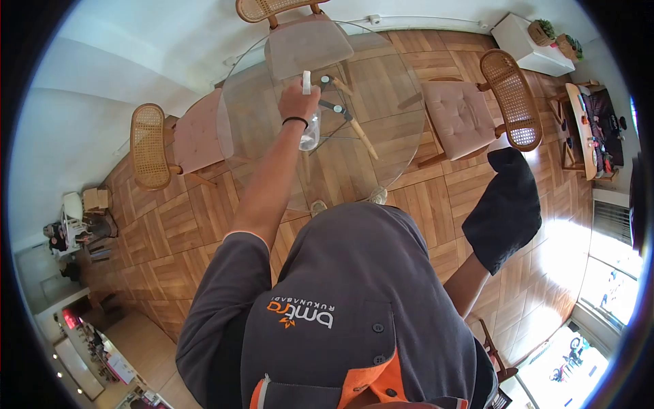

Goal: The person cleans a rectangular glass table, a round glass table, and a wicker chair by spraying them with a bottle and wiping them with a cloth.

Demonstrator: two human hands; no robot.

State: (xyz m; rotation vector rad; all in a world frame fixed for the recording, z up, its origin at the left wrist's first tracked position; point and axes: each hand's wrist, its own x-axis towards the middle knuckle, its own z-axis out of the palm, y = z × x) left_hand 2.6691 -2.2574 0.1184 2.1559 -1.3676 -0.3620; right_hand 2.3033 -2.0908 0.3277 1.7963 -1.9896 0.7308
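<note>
My left hand [298,99] is closed around the neck of a clear spray bottle [310,133] with a white spray head, over the round glass table [381,129]. A dark band circles the wrist. The bottle hangs upright, and its lower part shows below my fist. Out to the right, a black cloth [507,211], shaped like a mitt, covers my right hand down to the wrist. Its upper end flops over to one side. The fingers under it are hidden. This hand is off to the side of the table, near the pink chair [460,119].
More pink cushioned chairs with cane backs stand at the table's left [197,133] and far side [310,44]. A white cabinet [528,48] with potted plants is at the back right, near a wooden side table [579,129] with items on it. Parquet floor [436,204] lies underneath.
</note>
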